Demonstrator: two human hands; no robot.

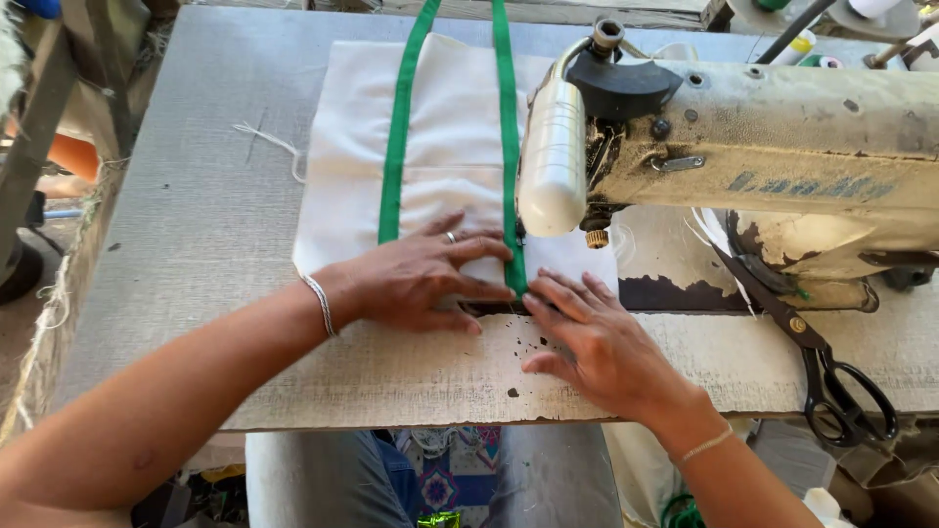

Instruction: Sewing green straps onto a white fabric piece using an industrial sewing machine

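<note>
**Fingers close to needle; strap end held flat**

Risk noted: fingertips of both hands lie just beside the presser foot, so a finger could be caught, or the green strap (513, 196) could skew if pressure is uneven. The left hand (421, 279) is laid palm-down, fingers spread flat on the white cloth (450, 127) (nothing gripped). The right hand (597, 342) is extended, fingers straight, pressing the strap end below the sewing machine (782, 147). Scissors (822, 362) lie well apart.

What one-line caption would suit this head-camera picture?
Both hands, left hand and right hand, press green strap onto white cloth beside a worn sewing machine.
</note>
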